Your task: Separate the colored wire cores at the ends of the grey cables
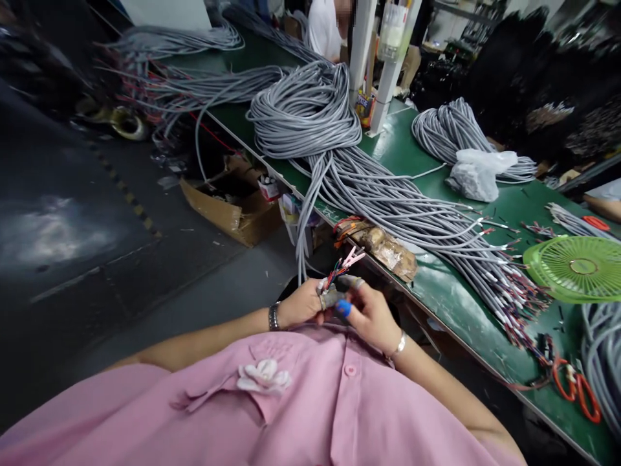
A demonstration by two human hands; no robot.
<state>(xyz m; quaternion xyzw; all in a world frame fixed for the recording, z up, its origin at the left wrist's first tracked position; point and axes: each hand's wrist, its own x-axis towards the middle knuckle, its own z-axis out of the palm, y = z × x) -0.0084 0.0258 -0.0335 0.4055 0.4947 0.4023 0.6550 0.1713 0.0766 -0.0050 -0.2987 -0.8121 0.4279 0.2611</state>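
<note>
Close in front of the pink shirt, my left hand [305,303] is closed around the ends of several grey cables [301,243] that hang down from the table. Thin coloured wires [334,273] stick up out of its grip, with a pink clip [353,257] beside them. My right hand [373,312] meets the left one from the right, its fingers bent near the wires. Grey covers are on some fingers and a blue one is on the right thumb. What the right fingertips pinch, if anything, is too small to tell.
On the green table [395,152] lie a large cable coil [305,113], cable bundles, a plastic bag [478,173], a brown taped bundle [388,251], a green fan [577,266] and orange-handled scissors [577,388]. An open cardboard box [233,217] stands below. A person is behind the table.
</note>
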